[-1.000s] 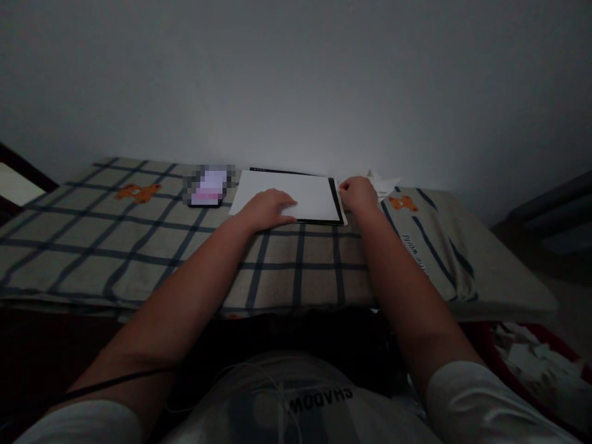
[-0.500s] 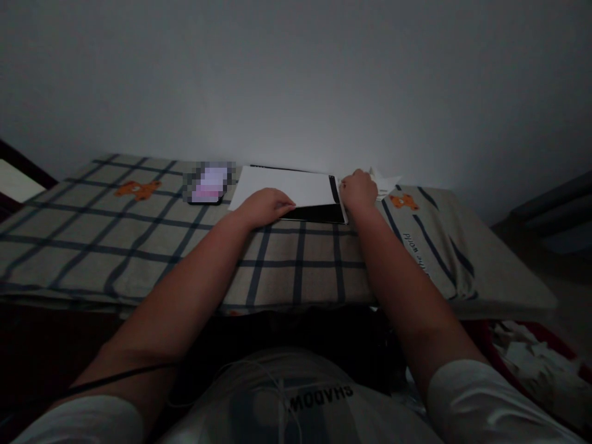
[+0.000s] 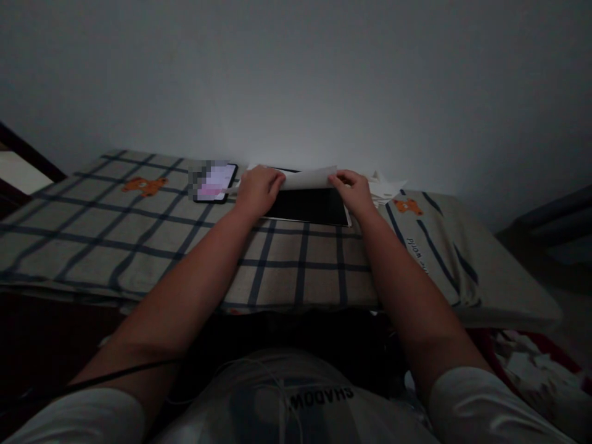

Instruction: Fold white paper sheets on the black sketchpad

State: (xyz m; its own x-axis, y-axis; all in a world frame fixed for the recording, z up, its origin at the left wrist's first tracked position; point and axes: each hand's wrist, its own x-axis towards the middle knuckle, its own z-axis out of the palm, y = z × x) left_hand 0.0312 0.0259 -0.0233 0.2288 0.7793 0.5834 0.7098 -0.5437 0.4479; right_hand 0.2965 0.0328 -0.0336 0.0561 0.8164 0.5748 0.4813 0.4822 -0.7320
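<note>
A white sheet of paper (image 3: 308,178) is lifted along its near edge, above a flat black panel with a thin pale rim (image 3: 308,206). My left hand (image 3: 259,188) pinches the sheet at its left part, thumb and fingers together. At the sheet's right corner my right hand (image 3: 354,188) grips it the same way. Whether the panel is a tablet or a board, I cannot tell. Beyond my right hand lie folded white paper pieces (image 3: 388,188) with pointed tips. To the left of my left hand rests a phone (image 3: 226,182) with a lit, partly blurred screen.
A checked cloth with bear prints (image 3: 185,246) covers the table. A pale wall (image 3: 296,80) rises right behind it. On the floor at lower right stands a red container (image 3: 562,348) with crumpled white paper. A thin white cable (image 3: 282,394) hangs over my shirt.
The paper's near edge has come up and away from me, uncovering more of the black panel. My left hand has moved farther back, and my right hand now holds the paper's right corner.
</note>
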